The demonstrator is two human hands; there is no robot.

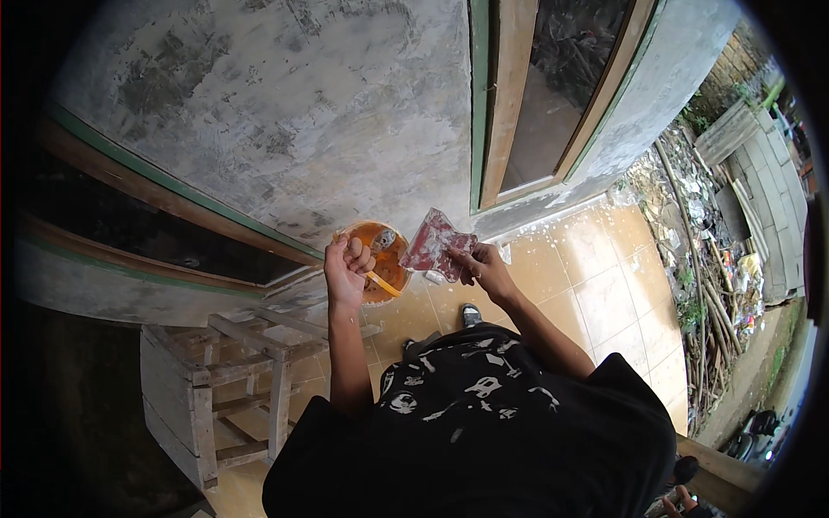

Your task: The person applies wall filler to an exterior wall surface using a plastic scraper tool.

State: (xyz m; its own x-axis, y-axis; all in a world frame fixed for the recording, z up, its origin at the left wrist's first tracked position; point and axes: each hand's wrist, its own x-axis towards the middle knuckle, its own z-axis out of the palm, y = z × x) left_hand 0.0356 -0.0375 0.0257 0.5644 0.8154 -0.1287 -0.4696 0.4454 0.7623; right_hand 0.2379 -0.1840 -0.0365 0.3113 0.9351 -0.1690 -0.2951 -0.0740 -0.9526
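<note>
My left hand (350, 268) grips the handle of an orange bucket (390, 252), which hangs beside it with a smeared inside and a pale lump in it. My right hand (477, 268) holds a red, plaster-smeared flat spreader (429, 243) just right of the bucket, between thumb and fingers.
Patchy grey walls (294, 112) carry wood-framed windows (553, 112). A wooden stand (177, 406) is at lower left. Spattered tiles (587, 302) lie underfoot. Rubble and branches (717, 285) border a block wall (768, 207) at right. Another person's hand (682, 501) shows at bottom right.
</note>
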